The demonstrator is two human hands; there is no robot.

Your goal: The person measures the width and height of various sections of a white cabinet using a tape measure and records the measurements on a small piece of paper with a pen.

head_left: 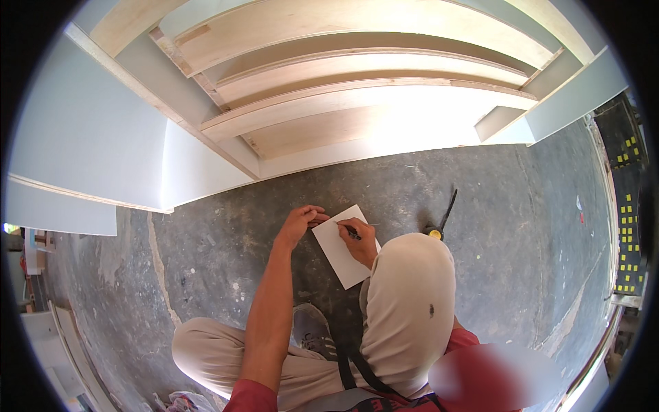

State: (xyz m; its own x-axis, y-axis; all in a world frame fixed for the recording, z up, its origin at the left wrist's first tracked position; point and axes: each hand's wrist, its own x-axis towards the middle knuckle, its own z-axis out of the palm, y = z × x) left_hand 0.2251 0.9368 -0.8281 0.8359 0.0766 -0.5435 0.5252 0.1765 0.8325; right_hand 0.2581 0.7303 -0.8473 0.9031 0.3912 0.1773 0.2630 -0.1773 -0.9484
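Note:
A white rectangular sheet or thin board (341,264) lies tilted on the grey floor in front of my bent knees. My right hand (364,246) is closed around a black pen (353,232), its tip down near the upper part of the white sheet. Beside the sheet's upper left corner is my left hand (301,224), fingers stretched toward that edge, holding nothing that I can see. Whether those fingertips touch the sheet I cannot tell. My raised right knee (412,302) hides part of the right forearm.
Past the sheet stands a large wooden frame (371,93) with pale slats and white panels. A yellow and black tape measure (434,232) with a dark strap sits beyond my right knee. White panels (89,130) rise at left; a dark yellow-marked item (626,226) is far right.

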